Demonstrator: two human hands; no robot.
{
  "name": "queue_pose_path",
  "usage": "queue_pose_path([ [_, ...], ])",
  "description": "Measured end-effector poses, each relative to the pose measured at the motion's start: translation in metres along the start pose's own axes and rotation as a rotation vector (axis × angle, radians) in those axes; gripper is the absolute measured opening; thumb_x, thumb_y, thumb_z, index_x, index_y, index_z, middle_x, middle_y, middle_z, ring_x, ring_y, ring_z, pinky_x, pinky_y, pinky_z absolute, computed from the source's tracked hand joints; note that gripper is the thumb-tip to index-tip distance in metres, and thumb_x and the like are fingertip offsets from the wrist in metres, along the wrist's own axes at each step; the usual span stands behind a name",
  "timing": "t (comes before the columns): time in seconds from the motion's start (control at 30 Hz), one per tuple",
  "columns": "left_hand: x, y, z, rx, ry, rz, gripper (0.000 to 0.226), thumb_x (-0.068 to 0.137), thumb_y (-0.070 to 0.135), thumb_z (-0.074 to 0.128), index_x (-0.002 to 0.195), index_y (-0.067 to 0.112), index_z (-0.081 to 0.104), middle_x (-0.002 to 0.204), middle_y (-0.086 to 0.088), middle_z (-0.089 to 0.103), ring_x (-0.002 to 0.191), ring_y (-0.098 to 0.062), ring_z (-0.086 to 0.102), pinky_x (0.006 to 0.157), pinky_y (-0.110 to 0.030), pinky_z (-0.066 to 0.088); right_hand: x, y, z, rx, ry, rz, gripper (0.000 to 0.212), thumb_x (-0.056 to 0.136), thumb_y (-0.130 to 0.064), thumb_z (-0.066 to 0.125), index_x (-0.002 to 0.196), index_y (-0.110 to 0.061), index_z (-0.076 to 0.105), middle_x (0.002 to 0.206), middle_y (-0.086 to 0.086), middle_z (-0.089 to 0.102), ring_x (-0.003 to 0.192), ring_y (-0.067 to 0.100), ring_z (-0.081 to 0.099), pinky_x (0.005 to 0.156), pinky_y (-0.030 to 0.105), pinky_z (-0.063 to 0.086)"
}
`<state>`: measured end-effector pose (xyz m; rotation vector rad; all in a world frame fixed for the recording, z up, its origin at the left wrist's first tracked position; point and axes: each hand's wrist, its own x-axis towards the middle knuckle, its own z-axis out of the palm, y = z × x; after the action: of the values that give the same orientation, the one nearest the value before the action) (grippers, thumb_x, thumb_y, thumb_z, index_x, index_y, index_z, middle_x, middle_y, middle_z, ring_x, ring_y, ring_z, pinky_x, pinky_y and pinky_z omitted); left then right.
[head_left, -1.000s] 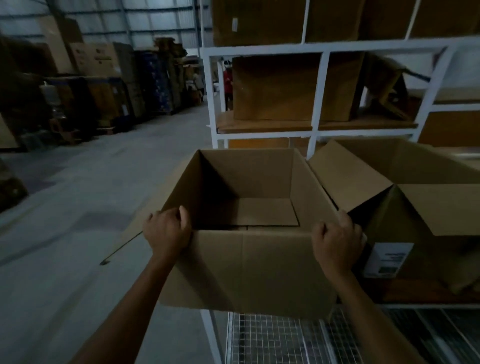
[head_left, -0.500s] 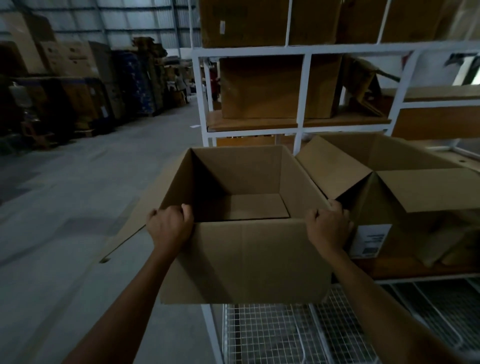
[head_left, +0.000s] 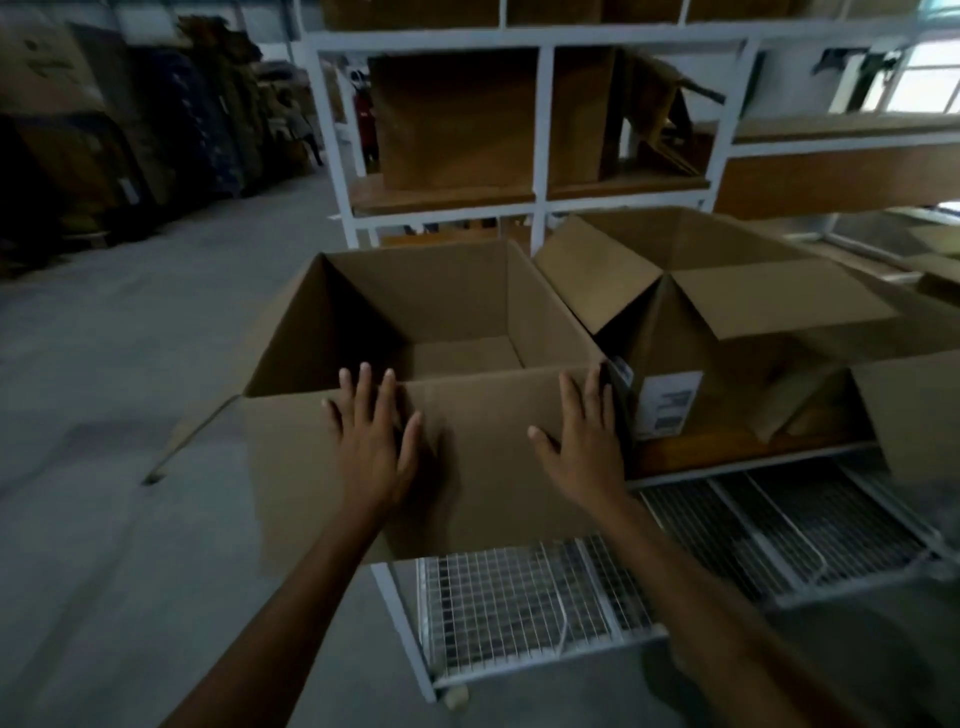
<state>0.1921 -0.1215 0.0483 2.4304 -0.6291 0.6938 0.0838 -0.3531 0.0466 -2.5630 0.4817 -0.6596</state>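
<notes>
An empty open cardboard box (head_left: 483, 467) sits at the left end of a shelf, its near wall facing me. My left hand (head_left: 373, 441) lies flat on that near wall with fingers spread, fingertips near the top rim. My right hand (head_left: 584, 436) also rests flat against the wall, close to the box's right corner. Neither hand holds anything. The box's left flap (head_left: 192, 431) hangs out over the floor.
A second open cardboard box (head_left: 727, 332) with a white label stands just right of the first. A white metal rack (head_left: 543, 145) holds more boxes above. A wire mesh shelf (head_left: 519, 608) lies below. Grey floor (head_left: 130, 364) stretches left toward stacked cartons.
Both hands have let go of the box's near rim and now lie flat with straight fingers on its near wall. The view has tilted down and closer.
</notes>
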Motion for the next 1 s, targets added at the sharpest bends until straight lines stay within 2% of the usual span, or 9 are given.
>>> queue_pose_path([
  [0.13, -0.018, 0.05, -0.009, -0.33, -0.119, 0.101, 0.065, 0.097, 0.054, 0.033, 0.152, 0.018, 0.033, 0.162, -0.003, 0.024, 0.153, -0.016, 0.008, 0.121, -0.045, 0.017, -0.043, 0.009, -0.035, 0.242, -0.002, 0.08, 0.083, 0.094, -0.042, 0.06, 0.158, -0.023, 0.01, 0.166, 0.008, 0.0, 0.152, 0.028, 0.009, 0.113, 0.045, 0.029],
  [0.3, -0.057, 0.13, -0.008, -0.628, -0.205, 0.122, 0.056, 0.097, 0.048, 0.039, 0.147, 0.021, 0.041, 0.157, 0.0, 0.035, 0.151, -0.011, 0.017, 0.118, -0.033, 0.023, -0.108, 0.051, -0.083, 0.418, 0.122, 0.257, 0.08, 0.094, -0.036, 0.062, 0.155, -0.035, 0.011, 0.164, -0.003, 0.017, 0.145, 0.016, 0.026, 0.107, 0.031, 0.034],
  [0.43, -0.096, 0.202, 0.019, -0.731, -0.285, 0.058, 0.058, 0.098, 0.048, 0.037, 0.148, 0.018, 0.043, 0.156, 0.005, 0.037, 0.149, -0.006, 0.02, 0.118, -0.03, 0.025, -0.151, 0.116, -0.125, 0.503, 0.218, 0.458, 0.078, 0.092, -0.036, 0.063, 0.153, -0.041, 0.015, 0.161, 0.0, 0.025, 0.14, 0.015, 0.034, 0.105, 0.038, 0.042],
  [0.53, -0.119, 0.26, 0.048, -0.788, -0.407, 0.033, 0.059, 0.098, 0.053, 0.037, 0.149, 0.025, 0.04, 0.156, 0.013, 0.034, 0.148, -0.001, 0.021, 0.114, -0.016, 0.022, -0.176, 0.173, -0.153, 0.443, 0.258, 0.555, 0.074, 0.091, -0.038, 0.063, 0.152, -0.041, 0.021, 0.157, 0.0, 0.032, 0.135, 0.013, 0.039, 0.092, 0.026, 0.044],
  [0.6, -0.129, 0.298, 0.071, -0.79, -0.476, 0.051, 0.056, 0.099, 0.051, 0.038, 0.149, 0.027, 0.04, 0.155, 0.015, 0.034, 0.147, -0.001, 0.024, 0.115, -0.02, 0.025, -0.19, 0.209, -0.171, 0.442, 0.298, 0.59, 0.073, 0.091, -0.034, 0.065, 0.151, -0.038, 0.024, 0.156, -0.001, 0.035, 0.134, 0.01, 0.04, 0.09, 0.018, 0.039],
  [0.67, -0.134, 0.334, 0.09, -0.797, -0.522, 0.056, 0.053, 0.098, 0.05, 0.039, 0.147, 0.029, 0.042, 0.154, 0.013, 0.038, 0.145, -0.003, 0.029, 0.114, -0.022, 0.028, -0.201, 0.244, -0.188, 0.477, 0.355, 0.633, 0.07, 0.09, -0.031, 0.067, 0.149, -0.038, 0.03, 0.153, -0.002, 0.04, 0.132, 0.01, 0.044, 0.096, 0.022, 0.04],
  [0.77, -0.136, 0.387, 0.115, -0.841, -0.555, 0.075, 0.05, 0.098, 0.045, 0.04, 0.144, 0.026, 0.045, 0.15, 0.01, 0.044, 0.139, -0.002, 0.038, 0.11, -0.011, 0.031, -0.214, 0.291, -0.215, 0.506, 0.39, 0.661, 0.057, 0.089, -0.036, 0.066, 0.139, -0.044, 0.04, 0.146, -0.006, 0.047, 0.125, 0.005, 0.049, 0.099, 0.03, 0.047],
  [0.9, -0.134, 0.439, 0.141, -0.809, -0.601, 0.1, 0.05, 0.1, 0.043, 0.041, 0.145, 0.023, 0.045, 0.141, -0.013, 0.056, 0.132, -0.025, 0.05, 0.11, -0.047, 0.04, -0.221, 0.336, -0.243, 0.508, 0.403, 0.711, 0.044, 0.092, -0.031, 0.064, 0.135, -0.03, 0.052, 0.136, -0.001, 0.056, 0.119, 0.01, 0.057, 0.096, 0.033, 0.053],
  [1.0, -0.134, 0.467, 0.162, -0.83, -0.605, 0.082, 0.049, 0.099, 0.047, 0.042, 0.143, 0.028, 0.046, 0.14, -0.009, 0.056, 0.13, -0.024, 0.052, 0.108, -0.052, 0.042, -0.218, 0.362, -0.254, 0.486, 0.421, 0.741, 0.036, 0.087, -0.043, 0.063, 0.122, -0.038, 0.058, 0.125, -0.001, 0.062, 0.111, 0.011, 0.061, 0.093, 0.042, 0.055],
])
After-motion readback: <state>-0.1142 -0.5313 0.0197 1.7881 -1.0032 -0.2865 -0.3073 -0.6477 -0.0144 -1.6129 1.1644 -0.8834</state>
